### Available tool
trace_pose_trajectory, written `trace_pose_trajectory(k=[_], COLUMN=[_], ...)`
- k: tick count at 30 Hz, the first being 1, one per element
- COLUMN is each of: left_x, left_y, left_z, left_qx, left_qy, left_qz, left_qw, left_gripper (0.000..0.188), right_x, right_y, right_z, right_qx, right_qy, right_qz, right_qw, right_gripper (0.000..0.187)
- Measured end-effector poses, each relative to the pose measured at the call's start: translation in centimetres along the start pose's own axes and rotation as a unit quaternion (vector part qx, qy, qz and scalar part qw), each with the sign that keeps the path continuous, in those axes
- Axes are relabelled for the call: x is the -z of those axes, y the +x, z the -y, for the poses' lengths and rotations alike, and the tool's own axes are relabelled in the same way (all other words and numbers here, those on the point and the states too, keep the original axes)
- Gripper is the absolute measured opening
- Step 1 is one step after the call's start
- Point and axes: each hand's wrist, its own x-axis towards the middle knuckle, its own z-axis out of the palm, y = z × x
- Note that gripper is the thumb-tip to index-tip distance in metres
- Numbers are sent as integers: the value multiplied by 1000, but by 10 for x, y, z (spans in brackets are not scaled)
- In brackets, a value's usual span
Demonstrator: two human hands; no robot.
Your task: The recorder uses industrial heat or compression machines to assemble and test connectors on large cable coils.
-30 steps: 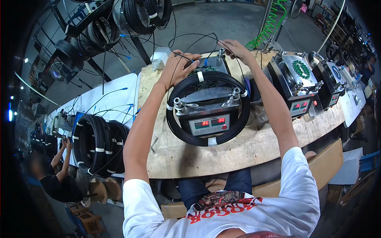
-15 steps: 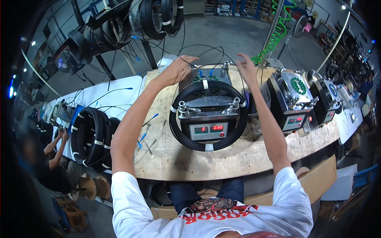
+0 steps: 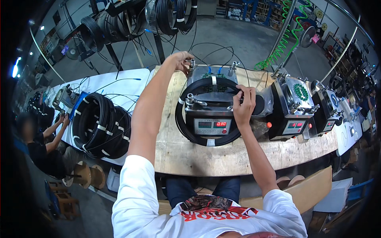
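In front of me is a box-shaped machine with a digital panel (image 3: 212,126), which looks like a polishing machine. A coil of black cable (image 3: 212,142), banded with white tape, hangs around its front. Blue-ended connectors (image 3: 219,70) stand in the green holders on its top plate. My left hand (image 3: 180,61) has its fingers curled round the far left metal clamp (image 3: 192,64). My right hand (image 3: 244,105) closes over the near right corner clamp, which it mostly hides; a lever tip shows beside it. The near left clamp (image 3: 191,99) is untouched.
Two similar machines (image 3: 295,97) stand to the right on the wooden bench (image 3: 190,162). More black cable coils (image 3: 97,127) sit on the left, by a white table (image 3: 131,77). Cable reels (image 3: 158,18) hang at the back. Another person (image 3: 43,146) works at far left.
My left hand has come to the far left clamp. My right hand has moved nearer, from the far side onto the near right clamp. The panel's left digits have gone dark.
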Motion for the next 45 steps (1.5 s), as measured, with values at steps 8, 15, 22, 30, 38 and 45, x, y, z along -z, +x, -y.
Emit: trace_pose_trajectory(k=[8,15,22,30,38,45], left_x=[-10,-15,-39,-33,-17,-12], left_y=[-16,14,3,9,25,19], left_z=[45,76,66,71,76,81], left_qx=[-135,-228,-154,-235,-223,-230], left_qy=[-194,-422,-340,-429,-432,-428], left_qz=[-25,-60,-132,-15,-27,-37], left_qw=[971,875,918,872,874,873], left_gripper=[25,19,43,33,19,19], right_x=[2,-6,2,-4,-8,-6], right_y=[1,-3,-5,-4,-6,-7], right_z=[-6,-3,-6,-13,-9,-3], right_qx=[24,37,2,46,48,27], right_qy=[12,4,3,-35,-36,-22], right_qz=[0,5,19,-3,-11,2], right_qw=[1000,999,1000,998,998,999], right_gripper=[27,24,24,23,23,23])
